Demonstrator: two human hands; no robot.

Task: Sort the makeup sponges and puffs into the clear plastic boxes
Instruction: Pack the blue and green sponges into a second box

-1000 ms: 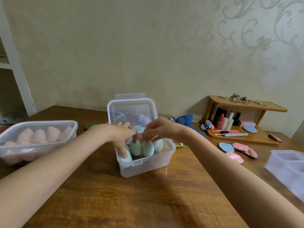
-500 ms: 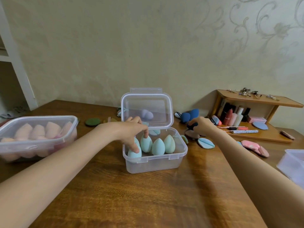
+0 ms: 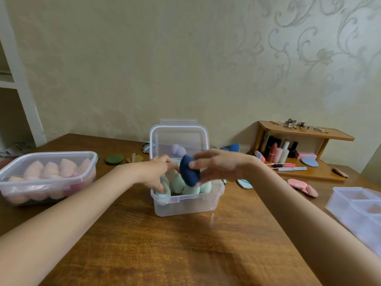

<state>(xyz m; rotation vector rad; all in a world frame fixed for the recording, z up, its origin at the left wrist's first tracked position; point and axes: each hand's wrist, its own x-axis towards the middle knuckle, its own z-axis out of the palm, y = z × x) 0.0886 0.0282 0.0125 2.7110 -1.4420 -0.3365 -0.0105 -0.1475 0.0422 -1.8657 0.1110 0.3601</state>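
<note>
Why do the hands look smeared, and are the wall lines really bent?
Head view: the right hand with its dark blue sponge is motion-blurred; the white shelf frame at left leans from wide-angle distortion; soft glare sits on the wooden table.

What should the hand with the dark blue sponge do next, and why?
Probably lower the dark blue sponge into the open clear box. The right hand holds it just above the mint sponges, and the left hand seems to be making room.

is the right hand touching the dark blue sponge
Touching. The head view shows the right hand pinching the dark blue sponge, thumb on its near face and fingers under its lower edge, above the open clear box.
</note>
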